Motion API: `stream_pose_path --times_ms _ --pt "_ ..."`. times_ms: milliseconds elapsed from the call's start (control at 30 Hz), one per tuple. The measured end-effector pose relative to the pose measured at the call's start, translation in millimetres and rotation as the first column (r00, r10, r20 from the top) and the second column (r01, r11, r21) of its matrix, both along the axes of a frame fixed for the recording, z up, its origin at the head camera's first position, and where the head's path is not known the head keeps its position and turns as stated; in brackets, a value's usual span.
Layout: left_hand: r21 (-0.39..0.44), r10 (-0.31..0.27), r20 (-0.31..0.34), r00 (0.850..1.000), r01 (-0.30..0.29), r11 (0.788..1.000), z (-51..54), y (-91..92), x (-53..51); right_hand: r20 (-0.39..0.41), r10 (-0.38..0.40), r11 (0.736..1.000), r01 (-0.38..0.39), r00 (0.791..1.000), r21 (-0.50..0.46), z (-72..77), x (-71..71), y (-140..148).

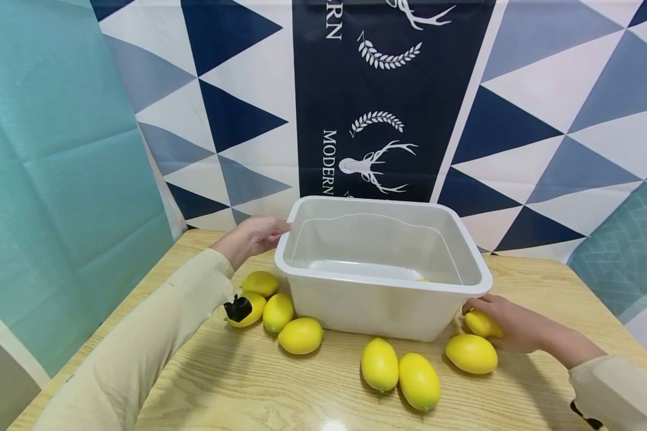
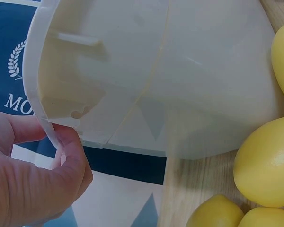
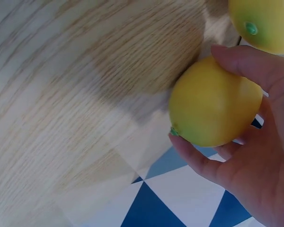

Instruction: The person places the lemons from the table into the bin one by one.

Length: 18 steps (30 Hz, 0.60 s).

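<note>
A white plastic bin (image 1: 366, 305) stands on the table, with a bit of yellow visible inside. The left hand (image 1: 259, 234) pinches the bin's left rim; in the left wrist view, thumb and fingers of this hand (image 2: 42, 175) close round the rim (image 2: 32, 71). Right of the bin, the right hand (image 1: 512, 323) grips a lemon (image 1: 482, 323), just behind another lemon (image 1: 471, 353). In the right wrist view, the thumb and fingers of the right hand (image 3: 260, 127) curl round that lemon (image 3: 213, 104).
Several lemons (image 1: 301, 335) lie along the bin's left front corner. Two more, one (image 1: 380, 365) beside the other (image 1: 419, 381), lie in front of the bin. Behind the wooden table (image 1: 280, 395) hangs a patterned cloth (image 1: 248, 90); a teal cloth (image 1: 59, 149) hangs at the left.
</note>
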State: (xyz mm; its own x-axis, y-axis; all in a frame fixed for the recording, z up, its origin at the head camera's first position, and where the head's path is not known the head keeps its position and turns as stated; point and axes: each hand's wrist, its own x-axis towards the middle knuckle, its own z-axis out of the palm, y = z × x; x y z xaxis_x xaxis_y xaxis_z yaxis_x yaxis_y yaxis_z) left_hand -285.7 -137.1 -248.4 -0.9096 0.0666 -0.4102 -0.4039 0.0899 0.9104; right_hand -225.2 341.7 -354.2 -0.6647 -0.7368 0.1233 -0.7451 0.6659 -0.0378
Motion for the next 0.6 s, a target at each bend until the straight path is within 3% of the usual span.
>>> stream_pose_path --times_ms 267,600 --pt "-0.006 0.008 -0.004 1.0 -0.008 1.0 1.2 0.7 -0.1 -0.202 0.021 0.998 -0.031 0.979 -0.047 -2.0 0.8 2.5" --pt "-0.018 0.001 -0.009 1.0 -0.001 1.0 0.1 1.1 3.3 -0.257 -0.025 0.999 0.018 0.966 -0.028 6.6 1.5 3.1"
